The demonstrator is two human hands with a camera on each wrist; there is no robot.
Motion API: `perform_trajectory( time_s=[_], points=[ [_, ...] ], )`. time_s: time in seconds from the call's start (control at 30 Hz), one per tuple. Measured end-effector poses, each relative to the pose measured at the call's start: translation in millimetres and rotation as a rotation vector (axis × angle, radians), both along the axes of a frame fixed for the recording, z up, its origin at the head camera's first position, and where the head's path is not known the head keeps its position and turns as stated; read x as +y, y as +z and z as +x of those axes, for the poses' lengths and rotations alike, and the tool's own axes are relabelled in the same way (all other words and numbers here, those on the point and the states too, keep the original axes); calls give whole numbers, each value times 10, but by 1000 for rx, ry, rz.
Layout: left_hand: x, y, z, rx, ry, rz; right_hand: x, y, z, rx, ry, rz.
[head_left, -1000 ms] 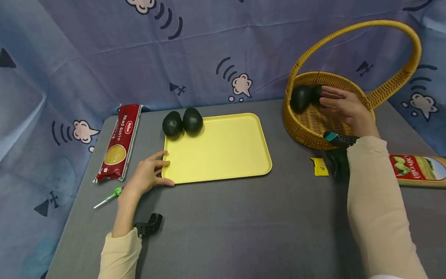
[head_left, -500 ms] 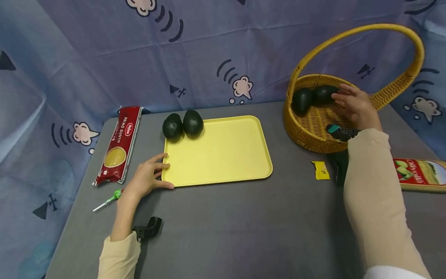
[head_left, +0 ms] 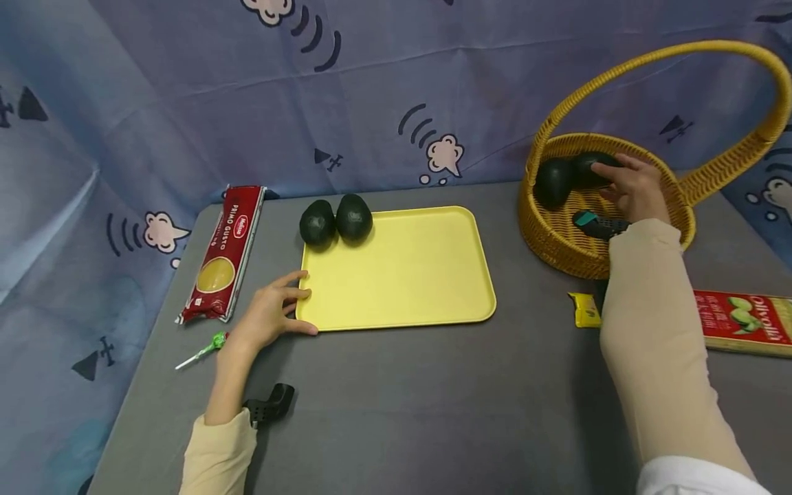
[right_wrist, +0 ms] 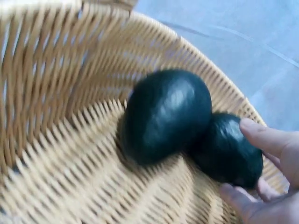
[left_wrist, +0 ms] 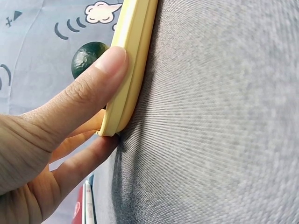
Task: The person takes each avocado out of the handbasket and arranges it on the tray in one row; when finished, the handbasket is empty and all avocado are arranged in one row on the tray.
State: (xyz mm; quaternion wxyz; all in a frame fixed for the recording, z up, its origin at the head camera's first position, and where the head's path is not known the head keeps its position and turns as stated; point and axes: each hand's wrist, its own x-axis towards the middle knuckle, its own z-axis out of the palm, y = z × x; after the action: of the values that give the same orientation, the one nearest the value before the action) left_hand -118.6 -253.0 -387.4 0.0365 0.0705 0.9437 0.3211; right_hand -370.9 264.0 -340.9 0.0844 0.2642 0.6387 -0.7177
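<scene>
My left hand (head_left: 269, 316) holds the near left corner of a yellow tray (head_left: 402, 275). In the left wrist view its thumb lies along the tray's rim and the other fingers reach round the corner. Two dark green avocados (head_left: 317, 223) sit side by side at the tray's far left corner. Inside the wicker basket (head_left: 559, 251), my right hand (head_left: 640, 189) grips one avocado (right_wrist: 229, 151) between thumb and fingers. A second avocado (right_wrist: 166, 116) lies against it in the basket.
A red pasta packet (head_left: 225, 254) and a green-wrapped lollipop (head_left: 207, 348) lie left of the tray. Near the basket are a small yellow sachet (head_left: 584, 310) and a red Olivoil pack (head_left: 745, 320). The basket's tall handle (head_left: 656, 55) arches above it. A patterned curtain (head_left: 371, 103) hangs behind.
My right hand has gone from hovering open beside the avocado in the basket to closing round it. The left hand stays at the tray's corner. The head view has shifted slightly.
</scene>
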Motion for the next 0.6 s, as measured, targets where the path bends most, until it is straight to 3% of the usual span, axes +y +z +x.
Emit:
perform_trajectory(
  time_s=[0.23,0.5,0.6],
  points=[
    [-16,5,-8,8,-5,-17,-188,0,-150,-84,-266,-103],
    [-25,-3,-28,8,2,-20,-235,17,-154,-37,-290,-285],
    [-20,-14,-35,2,3,-27,-218,0,-170,-28,-273,-301]
  ],
)
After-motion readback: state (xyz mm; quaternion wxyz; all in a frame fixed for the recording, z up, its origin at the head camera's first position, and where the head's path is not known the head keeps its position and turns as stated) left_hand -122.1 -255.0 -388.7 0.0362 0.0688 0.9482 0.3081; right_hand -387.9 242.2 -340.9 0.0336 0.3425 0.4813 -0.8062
